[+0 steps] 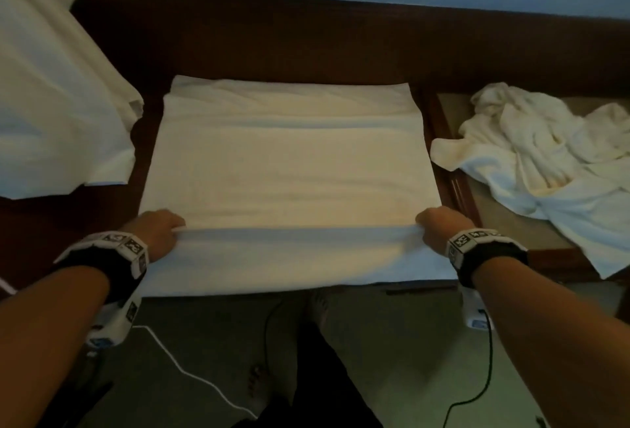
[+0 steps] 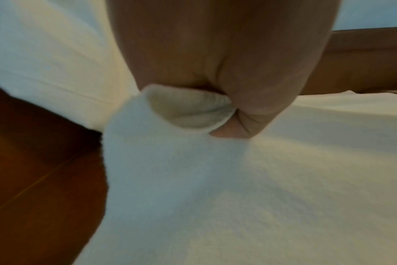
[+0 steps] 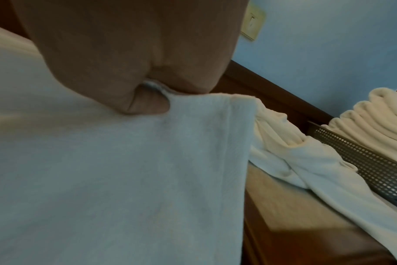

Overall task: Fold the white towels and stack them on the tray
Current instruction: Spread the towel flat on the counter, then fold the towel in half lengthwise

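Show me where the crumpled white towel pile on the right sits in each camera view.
Head: crumpled white towel pile, right edge, mid-height.
Left wrist: not in view.
Right wrist: the pile, right of centre, beside a perforated metal tray.
Shared landmark: the flat white towel, pinched by the right hand, appears in every view.

Left hand (image 1: 160, 231) fingertips: hidden under the lifted edge of the spread towel (image 1: 289, 168).
Right hand (image 1: 439, 228) fingertips: likewise tucked out of sight in the head view.
Crumpled towels (image 1: 545, 161): cut off by the right edge.
Perforated tray (image 3: 363, 168): partly covered by cloth, its far end cropped.
Wall plate (image 3: 253, 25): blurred.
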Tool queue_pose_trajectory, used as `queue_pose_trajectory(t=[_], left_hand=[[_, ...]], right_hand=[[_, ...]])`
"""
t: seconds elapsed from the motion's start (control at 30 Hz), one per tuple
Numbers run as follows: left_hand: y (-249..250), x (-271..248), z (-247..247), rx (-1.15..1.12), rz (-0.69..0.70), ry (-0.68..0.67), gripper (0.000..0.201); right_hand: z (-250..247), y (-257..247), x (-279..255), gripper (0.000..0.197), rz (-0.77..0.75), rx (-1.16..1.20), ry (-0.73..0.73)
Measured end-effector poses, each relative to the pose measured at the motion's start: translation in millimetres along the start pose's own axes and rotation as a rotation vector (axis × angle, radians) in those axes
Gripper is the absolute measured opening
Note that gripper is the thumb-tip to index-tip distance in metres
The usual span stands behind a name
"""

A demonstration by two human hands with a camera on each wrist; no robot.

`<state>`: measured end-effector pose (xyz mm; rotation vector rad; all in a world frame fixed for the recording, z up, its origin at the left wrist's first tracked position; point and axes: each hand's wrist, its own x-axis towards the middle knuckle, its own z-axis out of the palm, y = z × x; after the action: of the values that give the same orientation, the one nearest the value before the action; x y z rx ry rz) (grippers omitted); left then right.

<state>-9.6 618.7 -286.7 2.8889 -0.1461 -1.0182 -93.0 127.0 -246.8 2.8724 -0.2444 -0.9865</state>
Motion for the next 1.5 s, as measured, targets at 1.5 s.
queue_pose_trajectory(t=[1.5], left_hand=[[78.5,8.9,99.6,0.135,0.208,0.29,0.087]], right_hand=[[94.4,-113.3,33.8,0.076,-0.269,0.155,0.243]])
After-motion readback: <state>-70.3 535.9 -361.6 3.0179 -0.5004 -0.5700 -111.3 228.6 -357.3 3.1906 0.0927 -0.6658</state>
